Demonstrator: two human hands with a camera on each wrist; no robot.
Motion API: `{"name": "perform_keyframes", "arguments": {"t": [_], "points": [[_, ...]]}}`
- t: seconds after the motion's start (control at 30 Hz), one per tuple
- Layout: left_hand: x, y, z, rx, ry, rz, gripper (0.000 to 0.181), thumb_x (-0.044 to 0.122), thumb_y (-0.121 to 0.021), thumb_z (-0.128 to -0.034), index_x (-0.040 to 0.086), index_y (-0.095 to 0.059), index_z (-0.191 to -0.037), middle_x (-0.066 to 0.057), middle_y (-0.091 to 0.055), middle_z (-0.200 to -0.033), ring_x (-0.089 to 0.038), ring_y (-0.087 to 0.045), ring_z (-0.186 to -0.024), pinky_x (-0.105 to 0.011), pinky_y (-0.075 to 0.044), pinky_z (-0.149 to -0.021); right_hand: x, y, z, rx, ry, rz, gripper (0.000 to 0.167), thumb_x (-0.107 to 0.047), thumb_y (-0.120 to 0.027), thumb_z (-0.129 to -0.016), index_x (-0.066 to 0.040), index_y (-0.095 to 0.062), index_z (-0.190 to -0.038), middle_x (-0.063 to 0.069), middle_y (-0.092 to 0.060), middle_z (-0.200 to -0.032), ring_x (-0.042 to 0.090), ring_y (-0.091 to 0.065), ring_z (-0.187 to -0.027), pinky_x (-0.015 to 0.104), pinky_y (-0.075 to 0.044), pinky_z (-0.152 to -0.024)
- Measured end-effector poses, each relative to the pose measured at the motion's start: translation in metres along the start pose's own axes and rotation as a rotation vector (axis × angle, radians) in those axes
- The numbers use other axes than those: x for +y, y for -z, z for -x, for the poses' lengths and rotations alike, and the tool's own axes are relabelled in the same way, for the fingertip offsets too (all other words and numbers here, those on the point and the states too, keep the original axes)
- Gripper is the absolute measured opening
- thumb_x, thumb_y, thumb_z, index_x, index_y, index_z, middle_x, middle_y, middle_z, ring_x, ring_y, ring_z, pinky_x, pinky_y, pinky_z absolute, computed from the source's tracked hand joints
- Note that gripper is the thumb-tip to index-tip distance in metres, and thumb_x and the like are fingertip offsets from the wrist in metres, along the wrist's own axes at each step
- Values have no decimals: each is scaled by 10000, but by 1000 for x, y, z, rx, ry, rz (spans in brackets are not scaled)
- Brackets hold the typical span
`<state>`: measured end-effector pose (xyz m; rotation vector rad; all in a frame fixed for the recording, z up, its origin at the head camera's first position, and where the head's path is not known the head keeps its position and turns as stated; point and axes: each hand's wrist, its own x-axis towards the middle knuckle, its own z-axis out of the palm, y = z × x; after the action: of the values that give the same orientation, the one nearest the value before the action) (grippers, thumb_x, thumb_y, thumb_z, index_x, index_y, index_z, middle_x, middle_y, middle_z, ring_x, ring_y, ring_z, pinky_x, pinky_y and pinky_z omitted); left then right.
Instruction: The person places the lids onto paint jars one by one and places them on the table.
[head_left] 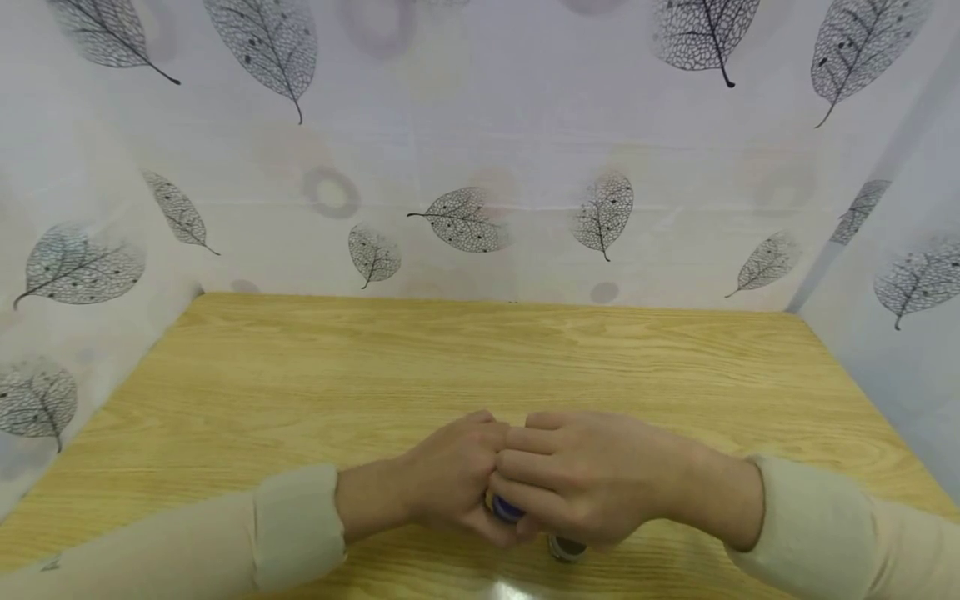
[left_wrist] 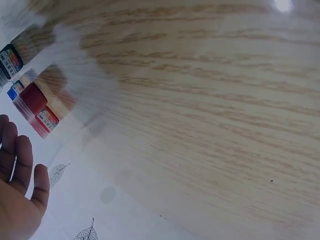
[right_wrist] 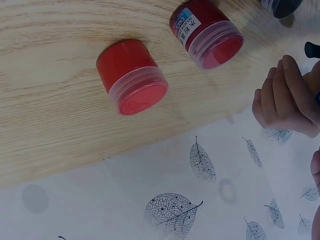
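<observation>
My left hand (head_left: 453,475) and right hand (head_left: 588,475) meet low in the middle of the head view. Between them is a small blue-purple paint jar (head_left: 507,508), mostly covered by fingers. The left hand holds it from the left, while the right hand's fingers and thumb grip it from above and the right. Just below the right hand stands a dark jar (head_left: 567,548), partly hidden. Two red gouache paint jars with clear ridged ends, one bright red (right_wrist: 132,77) and one darker (right_wrist: 206,32), stand on the table in the right wrist view.
Both hands are above a wood-grain table (head_left: 375,358). A white curtain (head_left: 487,125) printed with dark leaves encloses its back and sides. The left wrist view shows a black-labelled jar (left_wrist: 10,61) and red jars (left_wrist: 34,97) at its left edge.
</observation>
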<state>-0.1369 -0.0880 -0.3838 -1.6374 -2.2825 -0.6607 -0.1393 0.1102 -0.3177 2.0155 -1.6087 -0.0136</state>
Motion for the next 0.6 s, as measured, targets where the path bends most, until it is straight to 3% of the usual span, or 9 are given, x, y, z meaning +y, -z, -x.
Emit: {"name": "perform_keyframes", "arguments": {"t": [0.33,0.6], "points": [[2,-2,3,-9,58,-35,437,495,-808,-712,202,-687,-1013,126,-630,-891,4,-547,-748,-157,-413,-720,-1,-1,1,10,-40,64,347,-317,-424,-1046,-72,-653,-957,-22,-595,-844,97,-519,-713,224,-460,-632],[3,-5,2,57,54,-174,423,543,-789,-714,210,-697,-959,132,-615,-797,-20,-497,-664,-198,-414,-683,0,-2,3,18,-136,104,374,-408,-482,-1000,-93,-608,-845,-32,-546,-740,126,-488,-619,255,-450,-568]]}}
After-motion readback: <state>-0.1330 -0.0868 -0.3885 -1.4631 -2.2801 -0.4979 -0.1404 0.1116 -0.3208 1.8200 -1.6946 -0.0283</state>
